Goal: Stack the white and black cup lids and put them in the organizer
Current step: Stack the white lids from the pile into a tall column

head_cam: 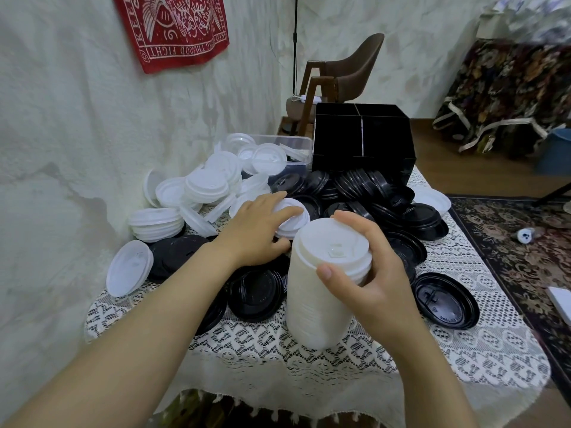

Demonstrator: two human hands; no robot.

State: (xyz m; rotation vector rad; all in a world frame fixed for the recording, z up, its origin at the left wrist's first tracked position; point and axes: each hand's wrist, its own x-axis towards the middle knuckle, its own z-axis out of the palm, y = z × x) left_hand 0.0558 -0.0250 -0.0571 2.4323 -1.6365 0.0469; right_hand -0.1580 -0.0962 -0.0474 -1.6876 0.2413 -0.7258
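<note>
A tall stack of white lids (321, 291) stands on the lace cloth near the table's front. My right hand (370, 273) grips its top, thumb in front and fingers curled over the far rim. My left hand (256, 230) reaches past the stack and lies on a small pile of white lids (293, 214), fingers spread over it. More white lids (197, 186) lie heaped at the left, black lids (386, 196) at the centre and right. The black organizer (361, 140) stands at the back with dividers showing.
A clear plastic tub (287, 146) with white lids sits left of the organizer. The small table with its lace cloth (432, 350) stands against a white wall on the left. A brown chair (349, 75) stands behind, and a patterned rug (525, 242) covers the floor at right.
</note>
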